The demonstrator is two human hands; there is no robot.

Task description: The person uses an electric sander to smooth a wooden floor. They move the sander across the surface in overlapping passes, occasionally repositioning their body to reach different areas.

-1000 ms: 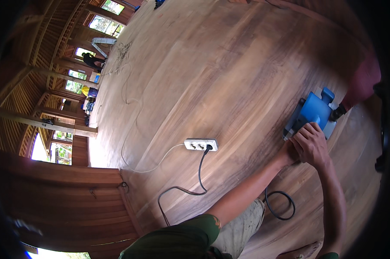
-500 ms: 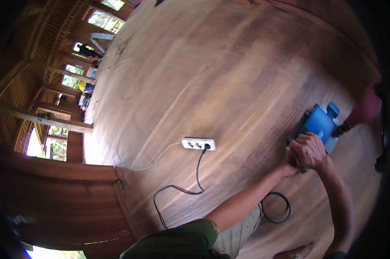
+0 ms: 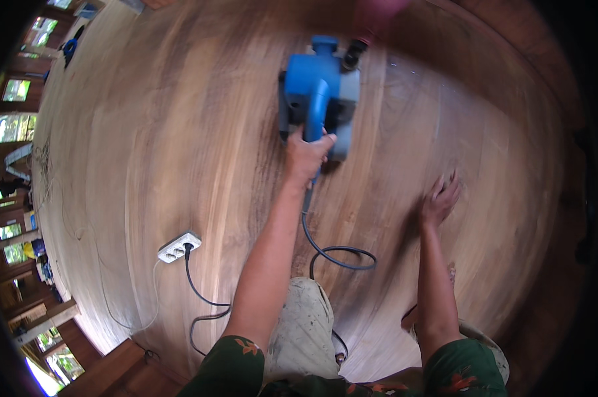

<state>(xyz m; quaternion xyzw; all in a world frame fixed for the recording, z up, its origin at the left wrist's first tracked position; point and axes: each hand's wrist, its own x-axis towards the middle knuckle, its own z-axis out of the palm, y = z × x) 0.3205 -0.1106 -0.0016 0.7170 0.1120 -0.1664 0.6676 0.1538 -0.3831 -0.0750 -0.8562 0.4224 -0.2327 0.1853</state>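
Observation:
A blue belt sander rests on the wooden floor ahead of me. My left hand is wrapped round its rear handle. A dark reddish bag, blurred, joins the sander's black outlet at the upper edge. From the handle a black cord runs back in a loop toward my knee. My right hand is off the sander, out to the right over bare boards, with fingers apart and nothing in it. Whether it touches the floor I cannot tell.
A white power strip lies left of my left forearm with a black plug in it. Its pale cable curves away to the left. Windows, a ladder and piled things line the far left side.
My right hand has let go of the sander and moved aside. My left hand keeps hold of it. My view has turned, so the sander now appears nearer the upper middle.

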